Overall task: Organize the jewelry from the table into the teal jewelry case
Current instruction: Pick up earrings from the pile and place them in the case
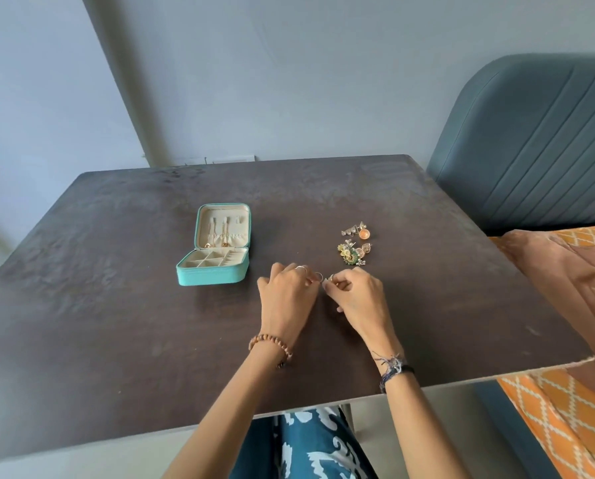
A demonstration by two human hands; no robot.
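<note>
The teal jewelry case (212, 273) lies open on the dark table (116, 305), left of centre. Its cream lid holds hanging gold pieces, and its base has divided compartments. A cluster of ornate earrings (353, 252) in gold, orange and green lies to the right of the case. My left hand (285, 293) and my right hand (356, 292) meet just in front of that cluster, fingers curled. A small silver ring (319, 275) shows at my left fingertips. My right fingers pinch a small metal piece (330, 278). What exactly each hand holds is partly hidden.
A blue-grey padded chair (538, 146) stands at the table's right rear. Orange patterned fabric and a brown cloth (565, 281) lie off the right edge. A grey wall runs behind the table.
</note>
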